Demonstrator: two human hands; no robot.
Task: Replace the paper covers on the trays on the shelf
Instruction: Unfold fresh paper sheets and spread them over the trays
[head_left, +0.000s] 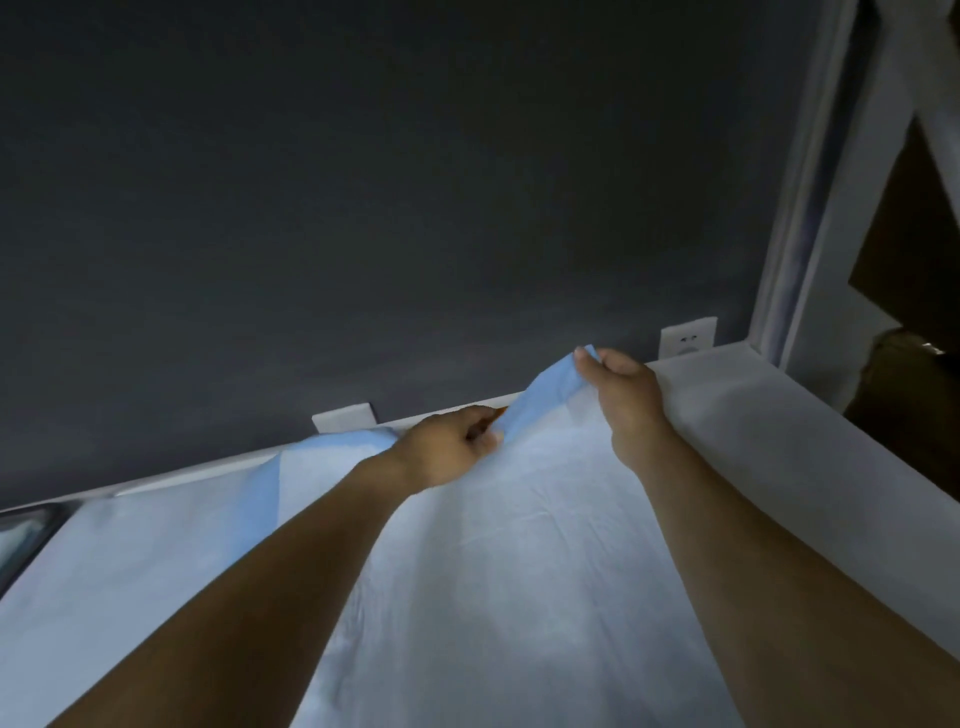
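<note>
1. My right hand (628, 395) pinches a raised blue corner of the paper cover (519, 571) between thumb and fingers, just left of the wall socket (688, 338).
2. My left hand (452, 447) is further left of the socket and a little lower. Its fingers are curled tight around the same blue edge, which is bunched up in them.
3. The cover spreads from below the socket towards me, under both forearms. It is white, creased, and has a blue band along its far edge.
4. A white ledge (753, 415) starts right under the socket and runs along the cover's right side.
5. A second white wall plate (344, 415) sits well left of the socket, just behind my left hand.
6. The dark wall (415, 182) carries the socket, and a white frame (831, 208) rises just right of it.
7. Far left of the socket, a dark shiny rim (26, 530) shows beside the cover. I cannot tell whether it is a tray.
</note>
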